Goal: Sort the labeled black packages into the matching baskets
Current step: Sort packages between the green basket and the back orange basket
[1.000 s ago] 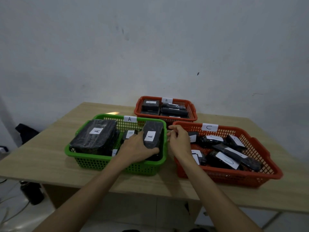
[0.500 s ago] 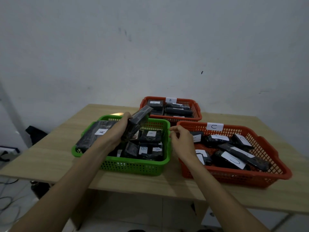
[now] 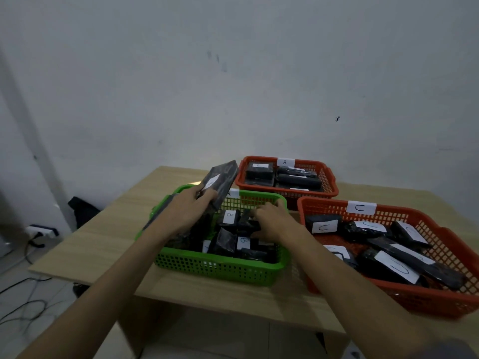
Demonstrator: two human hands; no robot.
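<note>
My left hand (image 3: 190,211) holds a flat black package (image 3: 220,181) with a white label, tilted up over the back left of the green basket (image 3: 220,269). That basket, tagged A, holds several black packages; one shows a B label (image 3: 229,216). My right hand (image 3: 272,221) reaches down into the green basket among the packages, fingers spread on them; whether it grips one is hidden. An orange basket tagged B (image 3: 333,183) sits behind, and an orange basket tagged C (image 3: 440,303) stands at right, both with black packages.
The baskets stand on a light wooden table (image 3: 108,234) against a white wall. On the floor at left lie a power strip (image 3: 42,230), cables and a dark bag (image 3: 83,211).
My left hand has lifted the flat package higher and tilted it back. My right hand moved from the gap between the baskets into the green basket. The view has shifted to the left.
</note>
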